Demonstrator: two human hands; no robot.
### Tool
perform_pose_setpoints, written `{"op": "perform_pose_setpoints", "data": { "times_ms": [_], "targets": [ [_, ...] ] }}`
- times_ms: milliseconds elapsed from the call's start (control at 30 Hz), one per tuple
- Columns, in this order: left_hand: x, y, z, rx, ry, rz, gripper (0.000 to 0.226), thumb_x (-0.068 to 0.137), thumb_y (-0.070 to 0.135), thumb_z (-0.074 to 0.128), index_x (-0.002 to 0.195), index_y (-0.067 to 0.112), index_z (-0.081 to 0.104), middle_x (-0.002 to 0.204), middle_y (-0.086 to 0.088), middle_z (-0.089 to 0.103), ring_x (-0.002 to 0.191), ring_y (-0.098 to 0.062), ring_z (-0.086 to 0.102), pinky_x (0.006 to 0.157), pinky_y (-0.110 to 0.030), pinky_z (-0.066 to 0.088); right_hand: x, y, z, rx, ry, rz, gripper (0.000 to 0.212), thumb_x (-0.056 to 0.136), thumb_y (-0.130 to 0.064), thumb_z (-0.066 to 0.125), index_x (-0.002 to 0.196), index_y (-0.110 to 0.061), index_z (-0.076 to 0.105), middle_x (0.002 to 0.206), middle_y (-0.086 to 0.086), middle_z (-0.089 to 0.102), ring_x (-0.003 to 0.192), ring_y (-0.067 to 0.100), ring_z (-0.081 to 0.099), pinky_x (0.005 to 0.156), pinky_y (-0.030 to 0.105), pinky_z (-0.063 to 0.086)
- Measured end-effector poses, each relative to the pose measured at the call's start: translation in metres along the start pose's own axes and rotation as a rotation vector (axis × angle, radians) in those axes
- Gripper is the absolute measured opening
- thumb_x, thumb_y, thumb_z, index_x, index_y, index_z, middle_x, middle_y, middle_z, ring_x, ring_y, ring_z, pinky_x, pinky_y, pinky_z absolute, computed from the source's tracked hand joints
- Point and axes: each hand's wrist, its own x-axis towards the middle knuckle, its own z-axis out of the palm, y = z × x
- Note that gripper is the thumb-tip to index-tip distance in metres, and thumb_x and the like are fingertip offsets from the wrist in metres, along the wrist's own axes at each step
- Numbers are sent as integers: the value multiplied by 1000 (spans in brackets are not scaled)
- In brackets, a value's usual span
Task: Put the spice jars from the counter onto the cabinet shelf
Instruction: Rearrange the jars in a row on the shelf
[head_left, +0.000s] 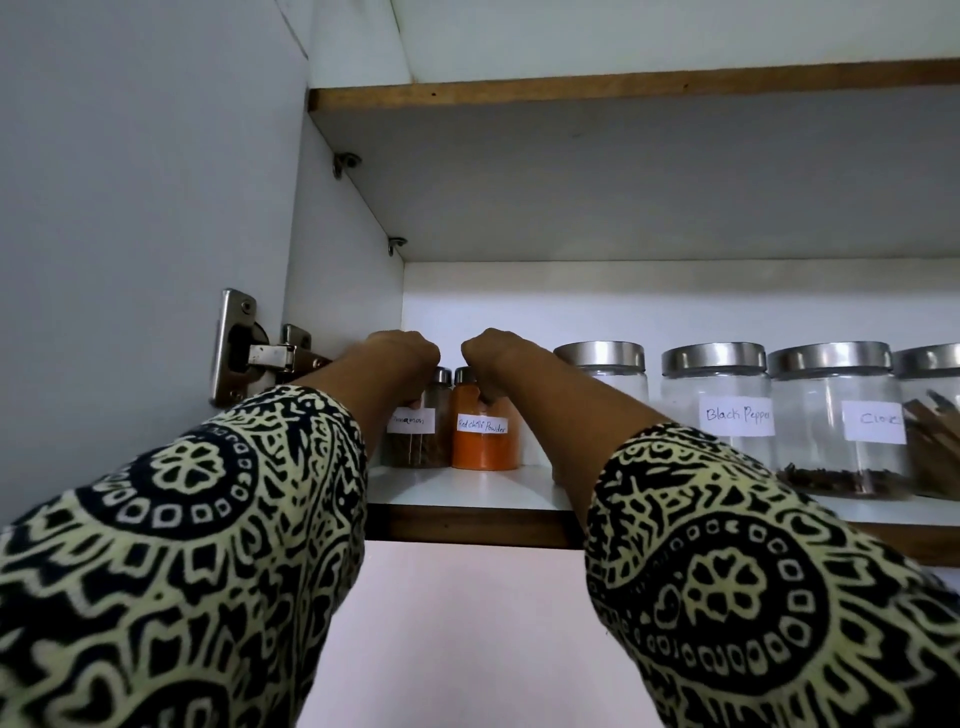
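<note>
Two small spice jars stand side by side at the left end of the white cabinet shelf (467, 493). The cinnamon jar (421, 436) holds brown bits and my left hand (402, 353) grips it from above, fingers curled round its neck. The orange jar labelled Red chilli Powder (483, 441) stands just right of it, with my right hand (493, 353) closed over its lid and upper side. Both jars rest on the shelf. My patterned sleeves fill the foreground.
Bigger glass jars with steel lids line the shelf to the right: an unlabelled one (602, 364), Black Pepper (717, 405), Cloves (836, 421) and one with sticks (935, 431). The cabinet's left wall and a door hinge (244, 353) sit close by. Another shelf (623, 88) runs above.
</note>
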Motion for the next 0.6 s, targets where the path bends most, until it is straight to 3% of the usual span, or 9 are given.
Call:
{"op": "perform_pose_setpoints", "data": {
  "times_ms": [100, 233, 333, 433, 600],
  "targets": [
    [-16, 8, -14, 18, 20, -30, 46, 82, 25, 70, 123, 10, 54, 112, -8, 60, 103, -24, 60, 84, -34, 49, -15, -4, -13, -26, 53, -9, 40, 83, -7, 64, 122, -2, 54, 122, 15, 55, 109, 30, 56, 86, 35, 47],
    [-40, 18, -42, -37, 182, -34, 40, 88, 16, 61, 126, 9, 52, 115, -9, 60, 102, -24, 60, 81, -32, 48, -45, 2, -44, -25, 226, -13, 43, 84, -4, 63, 125, -4, 51, 125, 15, 53, 113, 31, 55, 88, 38, 48],
    [-58, 29, -65, -212, 266, 50, 49, 88, 25, 62, 134, 13, 49, 130, -9, 58, 116, -25, 56, 92, -34, 46, -78, 31, -68, 21, 292, 22, 47, 81, -11, 70, 125, -6, 52, 126, 16, 56, 114, 32, 55, 91, 38, 47],
    [-79, 51, -90, -409, 360, 244, 53, 90, 31, 60, 138, 15, 45, 140, -6, 52, 125, -24, 50, 102, -35, 41, -117, 71, -84, 131, 268, 43, 51, 80, -21, 72, 127, -12, 54, 128, 11, 58, 115, 28, 55, 96, 34, 46],
    [-98, 89, -108, -455, 352, 374, 53, 91, 36, 58, 139, 19, 44, 139, -5, 53, 121, -23, 53, 98, -33, 42, -164, 123, -79, 219, 148, 108, 55, 78, -26, 74, 128, -15, 54, 131, 4, 58, 116, 22, 56, 99, 33, 45]
  ]
}}
